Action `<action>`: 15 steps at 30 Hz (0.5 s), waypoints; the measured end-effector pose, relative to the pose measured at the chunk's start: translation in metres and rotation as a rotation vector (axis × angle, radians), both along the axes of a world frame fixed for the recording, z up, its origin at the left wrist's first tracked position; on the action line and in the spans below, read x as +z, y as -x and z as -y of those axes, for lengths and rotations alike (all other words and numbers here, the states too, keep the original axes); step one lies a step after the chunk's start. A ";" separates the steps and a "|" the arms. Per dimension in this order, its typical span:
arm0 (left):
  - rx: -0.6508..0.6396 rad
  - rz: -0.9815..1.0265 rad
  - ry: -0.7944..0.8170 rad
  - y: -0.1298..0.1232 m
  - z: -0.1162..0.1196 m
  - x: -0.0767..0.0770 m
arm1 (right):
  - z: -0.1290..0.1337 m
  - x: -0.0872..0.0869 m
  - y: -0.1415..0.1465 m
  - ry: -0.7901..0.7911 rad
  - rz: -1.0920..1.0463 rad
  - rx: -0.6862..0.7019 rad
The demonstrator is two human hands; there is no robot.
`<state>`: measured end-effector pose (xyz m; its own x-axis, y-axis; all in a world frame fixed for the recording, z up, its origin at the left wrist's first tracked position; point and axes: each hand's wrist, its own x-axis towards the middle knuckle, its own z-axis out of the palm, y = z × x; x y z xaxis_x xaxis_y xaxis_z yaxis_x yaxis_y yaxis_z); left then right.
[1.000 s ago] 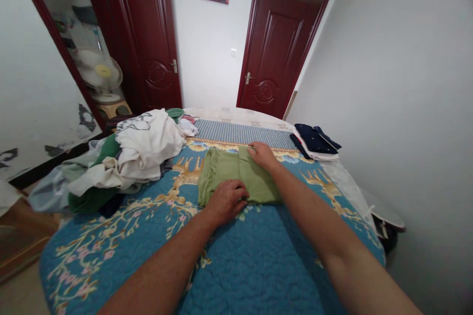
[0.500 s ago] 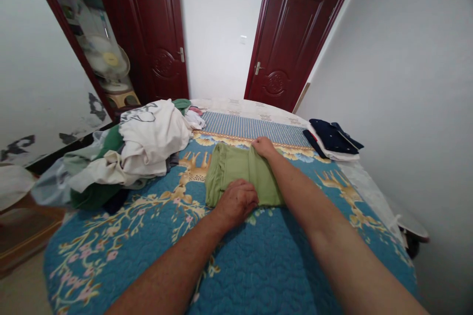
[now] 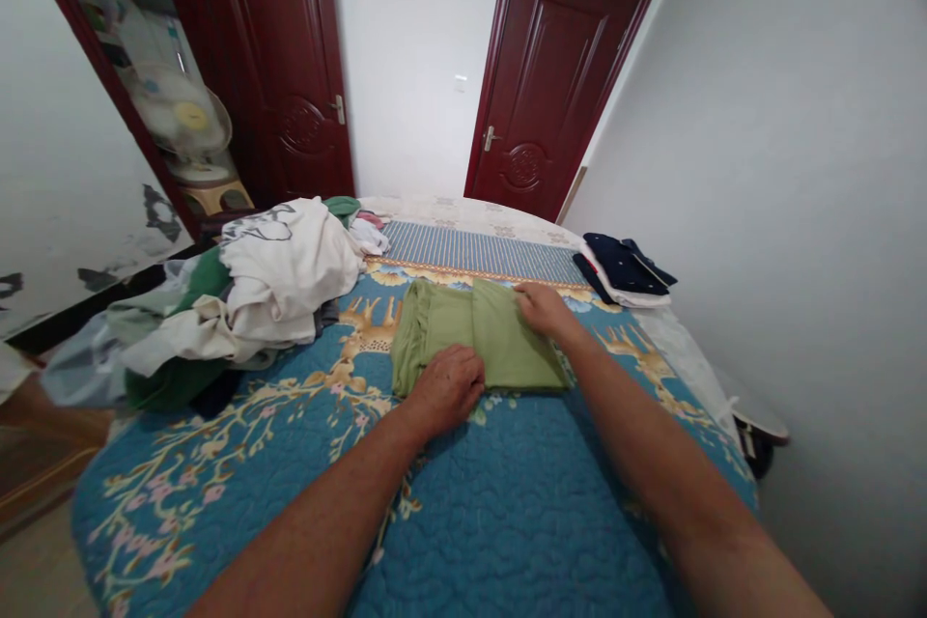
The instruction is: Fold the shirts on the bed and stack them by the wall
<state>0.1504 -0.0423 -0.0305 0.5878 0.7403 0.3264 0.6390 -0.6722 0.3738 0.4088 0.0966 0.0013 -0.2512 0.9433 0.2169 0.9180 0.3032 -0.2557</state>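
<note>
A green garment (image 3: 449,314), folded into a flat rectangle, lies on the blue patterned bedspread. Loose gathers show along its left side, and a smooth folded panel covers its right part. At the near edge my left hand (image 3: 447,388) has its fingers curled down over the cloth beside the panel's edge; the fingertips are partly hidden. Farther off, on the right part, my right hand (image 3: 545,309) rests on the panel with its fingers stretched out to the left.
To the left is a heap of loose clothes (image 3: 290,270), white, green and grey. A small folded stack of dark and white clothes (image 3: 627,266) lies at the far right. A wall runs along the right, and two dark red doors (image 3: 540,77) stand beyond the bed.
My right hand has slid right from the fold's far edge, and the panel beneath it now lies flatter and wider. My left hand stays at the near edge. The view has shifted slightly.
</note>
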 end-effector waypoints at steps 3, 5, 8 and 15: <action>-0.025 -0.010 0.000 0.002 -0.001 0.002 | 0.037 -0.022 0.008 0.030 0.130 0.053; -0.048 -0.013 0.004 0.004 0.000 0.004 | 0.051 -0.029 0.018 0.030 0.183 -0.001; -0.048 0.033 -0.001 0.005 0.001 0.008 | 0.057 -0.026 0.030 0.028 0.241 -0.029; 0.106 0.160 -0.071 -0.020 -0.020 0.015 | 0.076 -0.030 0.030 -0.067 0.174 0.039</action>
<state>0.1705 -0.0219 -0.0150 0.4441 0.7673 0.4627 0.6441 -0.6324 0.4304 0.3785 0.0209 -0.0284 -0.3269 0.9168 0.2293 0.9336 0.3510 -0.0720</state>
